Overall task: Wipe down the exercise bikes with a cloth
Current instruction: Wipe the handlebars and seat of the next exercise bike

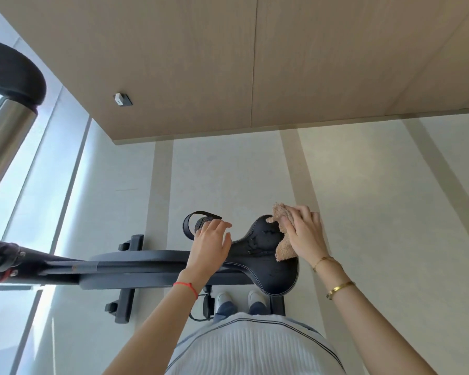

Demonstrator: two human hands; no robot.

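Pressing a tan cloth [283,234] onto the wide end of a black bike saddle [266,262], the right hand [307,231] lies flat, fingers straight, while the left hand [211,246] rests open on the saddle's narrow nose, fingers relaxed and holding nothing; a strapped pedal [199,224] sits just beyond the left hand, the dark frame [136,266] runs left toward another saddle [10,71] at the window, over pale floor tiles [363,185] below a wood-panelled wall [228,63]
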